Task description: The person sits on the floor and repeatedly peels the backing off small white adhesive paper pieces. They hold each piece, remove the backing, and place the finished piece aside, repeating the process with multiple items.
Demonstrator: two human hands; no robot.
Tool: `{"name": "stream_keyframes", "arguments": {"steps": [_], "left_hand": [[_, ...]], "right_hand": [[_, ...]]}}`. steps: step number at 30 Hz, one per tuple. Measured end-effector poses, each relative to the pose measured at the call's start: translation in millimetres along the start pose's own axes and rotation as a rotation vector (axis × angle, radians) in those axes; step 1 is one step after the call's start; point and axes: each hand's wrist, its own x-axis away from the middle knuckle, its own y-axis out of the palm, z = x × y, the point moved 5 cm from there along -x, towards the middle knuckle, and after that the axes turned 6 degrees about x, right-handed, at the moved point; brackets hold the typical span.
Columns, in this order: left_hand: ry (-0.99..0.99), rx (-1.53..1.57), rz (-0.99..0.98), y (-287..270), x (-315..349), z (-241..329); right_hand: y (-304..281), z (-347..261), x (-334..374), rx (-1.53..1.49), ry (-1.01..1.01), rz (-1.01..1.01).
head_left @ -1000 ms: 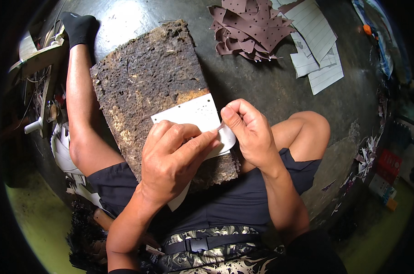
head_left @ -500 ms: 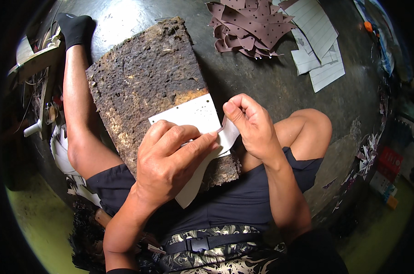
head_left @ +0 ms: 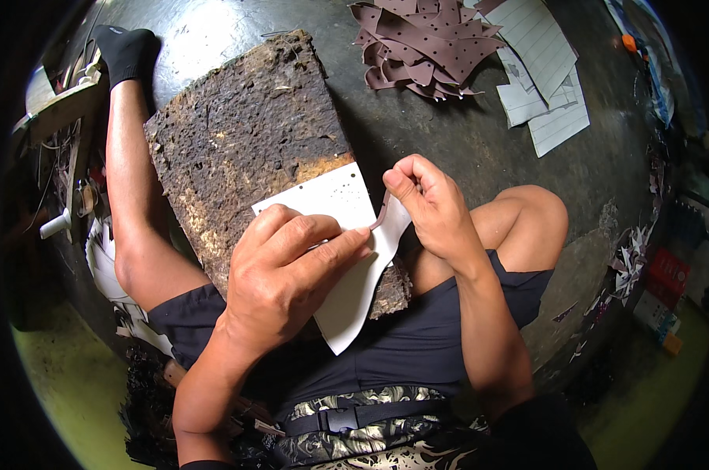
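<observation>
My left hand (head_left: 280, 270) lies over a white sheet piece (head_left: 351, 197) with small dark holes, its fingers bent and closed on the sheet's right side. My right hand (head_left: 432, 204) is closed in a pinch, thumb against the curled fingers, at a raised white flap (head_left: 393, 227). Between the two hands a narrow mauve edge (head_left: 383, 211) stands up along the flap. The flap's lower end hangs in a point below my left hand. Both lie over a rough, dark, pitted board (head_left: 248, 117) resting across my lap; what the left fingers cover is hidden.
A heap of mauve pieces with dark dots (head_left: 425, 47) lies on the dark floor ahead. Lined paper sheets (head_left: 554, 117) are beside it on the right. My bent legs flank the board. Scraps (head_left: 628, 266) lie at far right, a wooden stand (head_left: 64, 102) at far left.
The flap's lower end has swung to the right and shows wider below my left hand. More of the mauve edge shows between the hands. Both hands stay nearly in place.
</observation>
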Motion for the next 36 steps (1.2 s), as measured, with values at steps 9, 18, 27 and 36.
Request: {"name": "stream_keyframes", "arguments": {"steps": [9, 18, 27, 36], "left_hand": [[0.020, 0.020, -0.035, -3.5, -4.1, -2.7], [0.017, 0.052, -0.020, -3.4, -8.4, -7.0], [0.016, 0.015, -0.029, -1.4, -7.5, -5.8], [0.058, -0.002, -0.042, -5.8, -5.2, -4.9]], "right_hand": [[-2.1, 2.9, -5.2, 0.097, -0.008, 0.037], [-2.2, 7.4, -8.4, 0.179, -0.030, 0.068], [-1.9, 10.7, -9.5, 0.199, -0.030, 0.071], [-2.2, 7.4, -9.9, 0.207, -0.030, 0.079]]}}
